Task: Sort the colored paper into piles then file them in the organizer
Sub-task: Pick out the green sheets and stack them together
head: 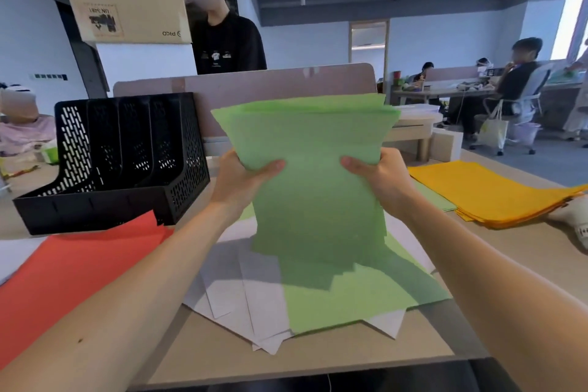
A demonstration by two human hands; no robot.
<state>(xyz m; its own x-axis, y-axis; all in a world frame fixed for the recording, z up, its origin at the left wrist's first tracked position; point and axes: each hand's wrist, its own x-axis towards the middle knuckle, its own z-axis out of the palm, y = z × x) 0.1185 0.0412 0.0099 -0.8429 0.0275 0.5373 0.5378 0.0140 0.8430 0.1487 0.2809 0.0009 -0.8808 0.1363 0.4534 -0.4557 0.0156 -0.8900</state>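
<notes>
I hold a stack of green paper [313, 169] upright above the desk, its lower edge near the sheets below. My left hand [241, 178] grips its left edge and my right hand [380, 177] grips its right edge, thumbs on the near face. More green sheets [359, 296] lie flat under it, on top of white sheets [241, 289]. A red pile [73, 270] lies at the left and an orange-yellow pile [496, 191] at the right. The black mesh organizer [127, 156] stands at the back left, its slots showing no paper.
A desk divider panel [254, 83] runs behind the organizer, with a person standing beyond it. A white object [576, 219] lies at the right edge by the orange-yellow pile. A dark strip [318, 382] runs along the near desk edge. Other people sit at far desks.
</notes>
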